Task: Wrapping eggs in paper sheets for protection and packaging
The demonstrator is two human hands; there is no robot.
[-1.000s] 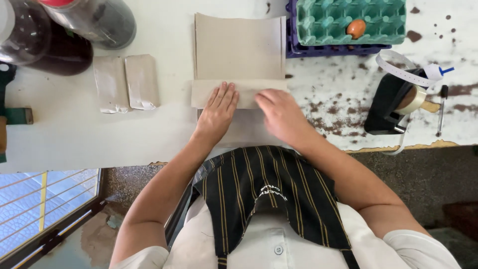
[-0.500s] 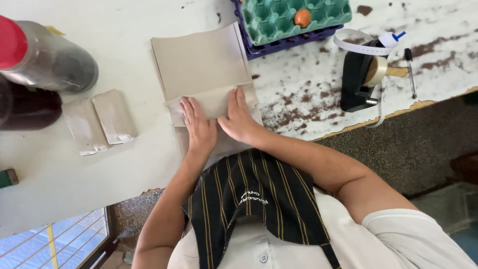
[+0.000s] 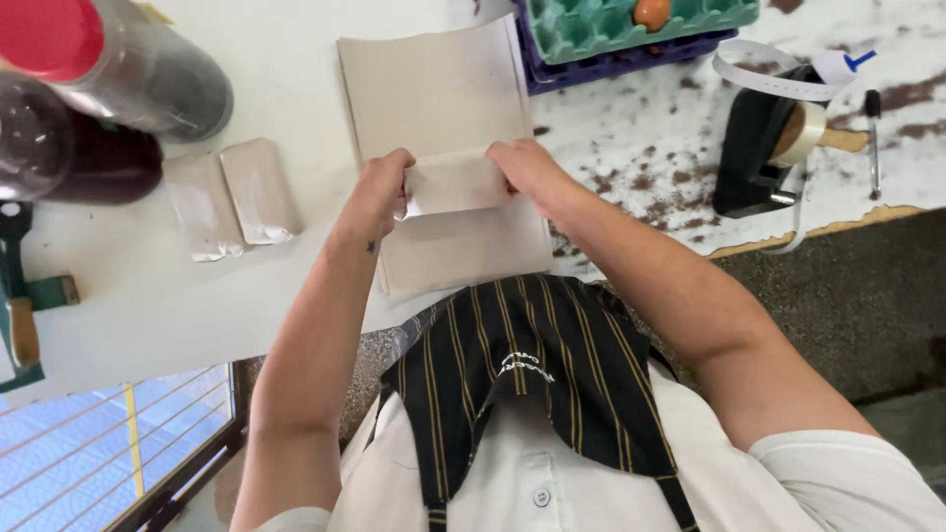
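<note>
Both hands have lifted off the flat press of a moment ago and now pinch the folded flap of the brown paper sheet (image 3: pixel 443 118), raising it from the counter (image 3: pixel 128 296). Left hand (image 3: pixel 379 192) grips the flap's left end with fingers curled shut on the paper; right hand (image 3: pixel 527 167) clamps the right end the same way, so the 2 hands sit apart with the flap (image 3: pixel 448 182) stretched between them. That sheet lies in the middle of the counter, its far part flat and its near edge close to the counter's near rim, just above the person's striped apron (image 3: pixel 512 384).

Left of the sheet, 2 small silvery pouches (image 3: pixel 232 197) lie side by side, touching. Farther left stand a jar with a red lid (image 3: pixel 108 64) and a dark jar (image 3: pixel 69 153) beside it. At the far edge, right of the sheet, a green egg tray (image 3: pixel 641 30) rests on a purple tray, with 1 brown egg (image 3: pixel 650 12) in it. On the right, where the counter is speckled with brown stains, sits a black tape dispenser (image 3: pixel 764 143) with a loose strip of tape curling over it.
</note>
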